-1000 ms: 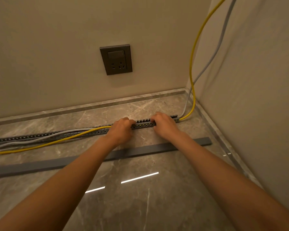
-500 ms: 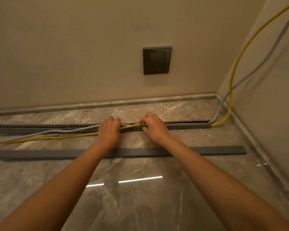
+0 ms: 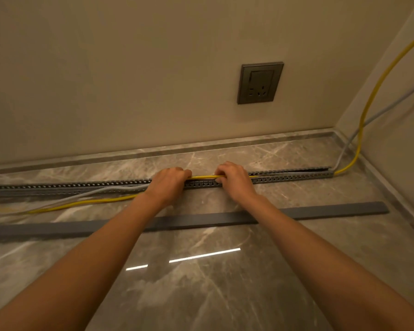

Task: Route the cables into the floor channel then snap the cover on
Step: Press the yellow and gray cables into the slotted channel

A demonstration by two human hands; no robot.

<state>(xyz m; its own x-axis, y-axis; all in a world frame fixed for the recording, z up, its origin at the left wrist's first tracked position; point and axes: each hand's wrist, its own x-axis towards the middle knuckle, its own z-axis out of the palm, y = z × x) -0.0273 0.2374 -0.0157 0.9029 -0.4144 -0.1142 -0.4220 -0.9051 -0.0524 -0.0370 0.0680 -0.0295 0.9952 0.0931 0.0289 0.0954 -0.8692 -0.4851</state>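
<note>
A grey slotted floor channel [image 3: 292,179] runs left to right along the marble floor near the wall. A yellow cable [image 3: 89,201] and a grey cable [image 3: 86,193] lie in its right part and trail out over the floor at the left. My left hand [image 3: 169,185] and my right hand [image 3: 234,181] rest on the channel's middle, fingers curled over the yellow cable, which shows between them. The flat grey cover strip [image 3: 332,209] lies on the floor, parallel and nearer to me.
A dark wall socket [image 3: 259,82] sits above the channel. At the right corner both cables climb the side wall [image 3: 392,120]. A stone skirting [image 3: 249,143] edges the floor. Glossy marble floor [image 3: 201,295] lies in front of me.
The view has swung left along the channel. Both hands have shifted leftward along it with the cables, and more cable now lies inside the right part.
</note>
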